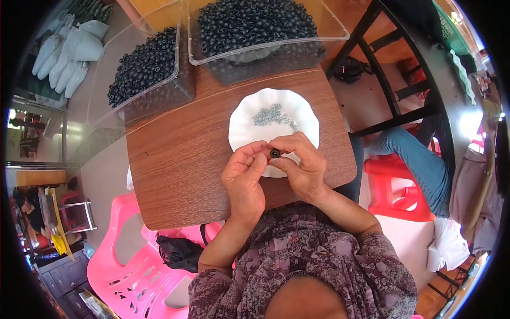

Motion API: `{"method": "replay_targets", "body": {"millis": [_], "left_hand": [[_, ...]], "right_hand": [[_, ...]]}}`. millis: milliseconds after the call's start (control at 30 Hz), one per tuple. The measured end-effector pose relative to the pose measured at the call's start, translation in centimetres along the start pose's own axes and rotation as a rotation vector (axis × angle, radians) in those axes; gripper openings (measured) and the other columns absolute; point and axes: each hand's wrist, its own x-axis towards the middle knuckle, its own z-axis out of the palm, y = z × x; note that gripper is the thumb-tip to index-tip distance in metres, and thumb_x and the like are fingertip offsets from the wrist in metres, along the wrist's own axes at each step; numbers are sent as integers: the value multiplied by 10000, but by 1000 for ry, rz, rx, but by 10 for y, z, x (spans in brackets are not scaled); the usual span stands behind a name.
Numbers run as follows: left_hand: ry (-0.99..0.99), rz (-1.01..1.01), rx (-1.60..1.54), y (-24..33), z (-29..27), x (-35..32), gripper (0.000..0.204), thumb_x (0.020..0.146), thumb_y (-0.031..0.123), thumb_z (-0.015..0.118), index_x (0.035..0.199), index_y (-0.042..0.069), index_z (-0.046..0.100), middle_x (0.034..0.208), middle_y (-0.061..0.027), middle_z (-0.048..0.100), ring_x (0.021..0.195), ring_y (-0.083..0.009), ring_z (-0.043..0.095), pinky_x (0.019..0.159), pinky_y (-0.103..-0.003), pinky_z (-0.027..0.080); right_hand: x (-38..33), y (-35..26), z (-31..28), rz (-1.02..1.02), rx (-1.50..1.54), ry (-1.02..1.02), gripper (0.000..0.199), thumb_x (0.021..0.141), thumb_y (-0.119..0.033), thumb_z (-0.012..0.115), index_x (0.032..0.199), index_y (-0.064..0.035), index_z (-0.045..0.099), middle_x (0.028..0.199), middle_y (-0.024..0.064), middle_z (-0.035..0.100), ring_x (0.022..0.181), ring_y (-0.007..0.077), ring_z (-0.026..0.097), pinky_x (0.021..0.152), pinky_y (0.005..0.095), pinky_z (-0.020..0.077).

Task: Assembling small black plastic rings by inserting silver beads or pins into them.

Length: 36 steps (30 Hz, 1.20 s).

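Both of my hands meet over the near rim of a white scalloped plate (241, 119). Between the thumb and forefinger of my right hand (305, 170) is a small round black part (274, 153), its hollow end facing up. My left hand (244, 178) is closed in a pinch right beside that part; whatever its fingertips hold, if anything, is too small to make out. On the plate lies a loose cluster of tiny clear pale-green pieces (270, 115), just beyond my fingers.
Two clear plastic bins (234, 72) heaped with similar black parts (255, 24) stand at the far side of the brown wooden table (180, 159). A pink chair (114, 266) with a black bag (180, 252) is at the left. At the right, a person's jeans-clad leg (419, 157) rests by a red stool (390, 183).
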Motion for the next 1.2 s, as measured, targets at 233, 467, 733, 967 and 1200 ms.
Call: {"method": "replay_targets", "body": {"millis": [233,467,733,967,1200], "left_hand": [[-11,0,37,1,-3,-6,208,871,3,536,1064,-76,544,1000,-108,606,913,-143,579,839,-247,442],[18,-6,40,2,0,-7,235,825,-9,610,1052,-28,553,952,-74,608,844,-108,571,774,-221,469],[125,353,401,63,-14,23,181,784,-22,640,958,-2,592,894,-20,589,799,-88,544,709,-208,452],[367,884,1131,157,-61,138,183,733,42,649,915,20,639,881,-85,619,786,-181,591,731,-292,471],[239,916,908,166,-60,121,252,762,51,660,1010,10,648,1140,-114,595,1064,-196,548,942,-308,400]], "right_hand": [[4,1,-2,-99,-15,-26,307,609,92,665,891,-11,603,846,91,631,733,235,556,648,316,451],[4,-4,3,-241,-152,-27,309,611,64,661,910,2,612,861,120,626,731,280,563,641,343,451],[2,-25,-7,-62,-13,-152,544,679,107,634,1201,2,523,932,120,634,747,207,573,661,292,470],[-7,-6,-27,214,129,-135,341,799,102,531,1128,18,566,936,106,637,851,137,590,763,241,453],[-5,-1,-29,135,42,-103,302,794,134,498,1058,26,598,878,97,643,801,144,590,703,244,464]]}}
